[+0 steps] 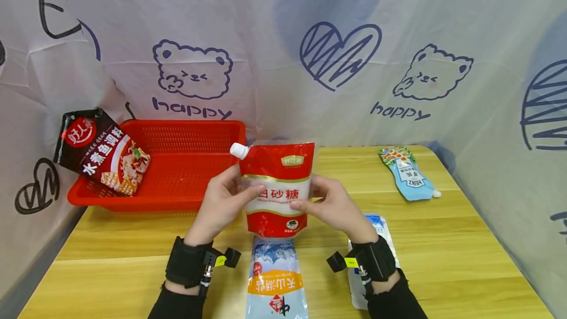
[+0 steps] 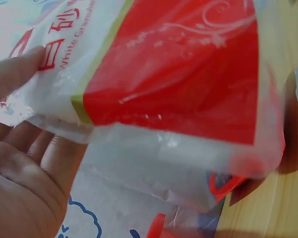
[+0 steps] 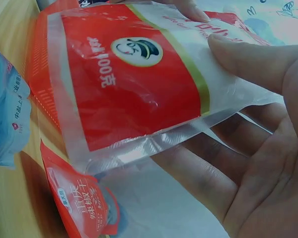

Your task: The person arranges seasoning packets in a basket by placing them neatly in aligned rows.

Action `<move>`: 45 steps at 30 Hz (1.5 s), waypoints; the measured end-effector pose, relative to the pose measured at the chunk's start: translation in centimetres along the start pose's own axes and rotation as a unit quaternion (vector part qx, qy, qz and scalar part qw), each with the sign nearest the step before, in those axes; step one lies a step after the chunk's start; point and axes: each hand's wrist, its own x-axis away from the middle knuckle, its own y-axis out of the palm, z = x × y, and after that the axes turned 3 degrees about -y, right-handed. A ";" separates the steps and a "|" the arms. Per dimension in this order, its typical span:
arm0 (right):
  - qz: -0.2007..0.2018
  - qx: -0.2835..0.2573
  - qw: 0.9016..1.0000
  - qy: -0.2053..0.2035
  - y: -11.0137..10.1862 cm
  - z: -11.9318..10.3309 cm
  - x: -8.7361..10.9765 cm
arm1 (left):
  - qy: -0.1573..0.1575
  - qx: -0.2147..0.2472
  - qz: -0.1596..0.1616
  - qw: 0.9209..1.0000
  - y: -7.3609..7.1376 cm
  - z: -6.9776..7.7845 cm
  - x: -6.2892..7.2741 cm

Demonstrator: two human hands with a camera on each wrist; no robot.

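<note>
A red and white pouch of white granulated sugar (image 1: 279, 223) with a white screw cap (image 1: 239, 150) at its upper left is held upright in front of me. My left hand (image 1: 220, 206) grips its left side, thumb over the front and fingers behind. On the right side my right hand (image 1: 337, 209) holds it the same way. Both wrist views show the fingers (image 3: 203, 166) passing behind the pouch. Below it on the table lies a blue and white salt bag (image 1: 276, 260), its print upside down to me. A red-cornered clear packet (image 3: 79, 198) shows behind the pouch in the right wrist view.
At the left stands a red plastic basket (image 1: 186, 181), with a black fish seasoning packet (image 1: 106, 151) leaning over its left side. A light blue spouted pouch (image 1: 409, 178) lies at the back right. Under my right wrist is a white packet (image 1: 358, 292) on the wooden table (image 1: 460, 260).
</note>
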 end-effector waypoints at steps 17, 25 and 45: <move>0.014 -0.061 0.998 0.009 0.9 0.4 -0.4 | 0.040 0.030 0.089 0.995 0.6 0.3 0.1; -0.015 -0.065 0.998 0.007 1.2 0.7 -0.7 | 0.027 0.069 0.116 0.990 0.6 0.1 -0.2; -0.094 -0.014 0.995 0.010 -0.5 1.7 -0.6 | 0.038 0.001 0.081 0.996 -3.3 0.9 0.6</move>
